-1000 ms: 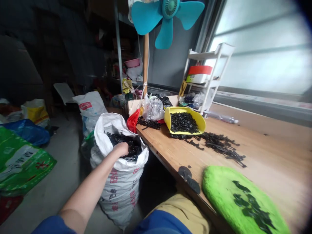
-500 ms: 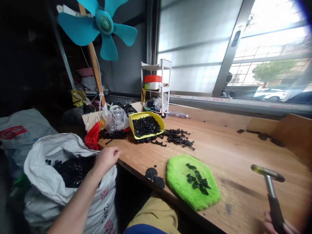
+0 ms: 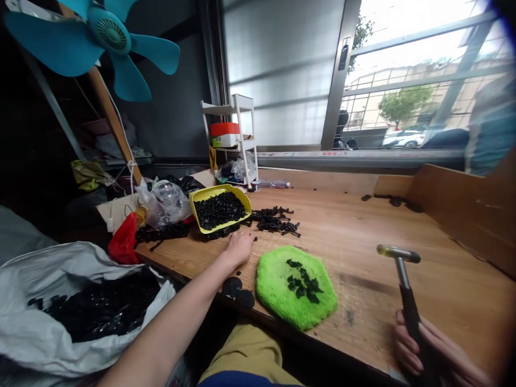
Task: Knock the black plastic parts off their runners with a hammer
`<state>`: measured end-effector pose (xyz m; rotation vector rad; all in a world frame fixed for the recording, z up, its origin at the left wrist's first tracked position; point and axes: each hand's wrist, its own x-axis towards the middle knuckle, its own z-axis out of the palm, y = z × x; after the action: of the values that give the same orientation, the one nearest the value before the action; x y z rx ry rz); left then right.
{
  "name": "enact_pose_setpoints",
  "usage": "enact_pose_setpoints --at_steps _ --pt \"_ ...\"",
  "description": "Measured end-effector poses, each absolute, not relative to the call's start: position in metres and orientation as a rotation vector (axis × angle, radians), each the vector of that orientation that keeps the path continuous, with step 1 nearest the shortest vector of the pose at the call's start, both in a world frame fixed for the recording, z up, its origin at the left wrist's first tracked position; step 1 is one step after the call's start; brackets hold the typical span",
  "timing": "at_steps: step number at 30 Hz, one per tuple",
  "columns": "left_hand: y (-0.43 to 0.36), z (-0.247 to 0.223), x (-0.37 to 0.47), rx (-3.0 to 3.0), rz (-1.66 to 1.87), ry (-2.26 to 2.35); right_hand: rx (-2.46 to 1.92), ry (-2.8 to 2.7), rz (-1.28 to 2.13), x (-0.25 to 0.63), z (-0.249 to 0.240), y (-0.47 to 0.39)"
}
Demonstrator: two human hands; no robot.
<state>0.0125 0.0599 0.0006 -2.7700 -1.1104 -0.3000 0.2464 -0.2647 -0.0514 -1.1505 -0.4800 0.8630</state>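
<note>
My left hand (image 3: pixel 239 249) is over the table just in front of the yellow tray (image 3: pixel 194 216). Its fingers are closed around a black plastic piece (image 3: pixel 255 238), and only a small end of that piece shows. Small black parts (image 3: pixel 221 208) fill the tray. Right of the hand lie thin black plastic pieces (image 3: pixel 278 220) in a loose pile. My right hand (image 3: pixel 409 344) grips a hammer (image 3: pixel 408 290) by its dark handle, head up. Between the hands, a bright green fluffy pad (image 3: pixel 274 301) carries several black bits (image 3: pixel 304 285).
An open white sack (image 3: pixel 16 279) of black pieces stands at the left below the table edge. Flat black discs (image 3: pixel 237 292) lie near the front edge. A red bag (image 3: pixel 124 242), a white shelf (image 3: pixel 244 102) and a teal fan (image 3: pixel 110 32) are at the back left.
My left hand has moved right, from above the sack's edge to the pieces in front of the tray, closing on one. The view has turned right; my right hand still holds the hammer.
</note>
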Motion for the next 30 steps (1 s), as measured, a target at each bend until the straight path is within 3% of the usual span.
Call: enact_pose_setpoints --at_steps 6,13,20,30 --pt "0.027 -0.003 -0.014 -2.755 -0.392 -1.123 -1.042 -0.43 0.988 0.245 -0.05 -0.267" --pt "-0.006 0.009 0.016 -3.167 -0.961 -0.784 -1.055 -0.422 1.007 0.235 -0.032 -0.265" --pt "-0.012 0.003 0.056 -3.358 -0.928 -0.552 -1.022 -0.445 0.988 0.241 -0.041 -0.268" --pt "-0.029 -0.003 0.006 -3.411 -1.123 -0.58 -1.035 -0.452 1.021 0.237 -0.035 -0.267"
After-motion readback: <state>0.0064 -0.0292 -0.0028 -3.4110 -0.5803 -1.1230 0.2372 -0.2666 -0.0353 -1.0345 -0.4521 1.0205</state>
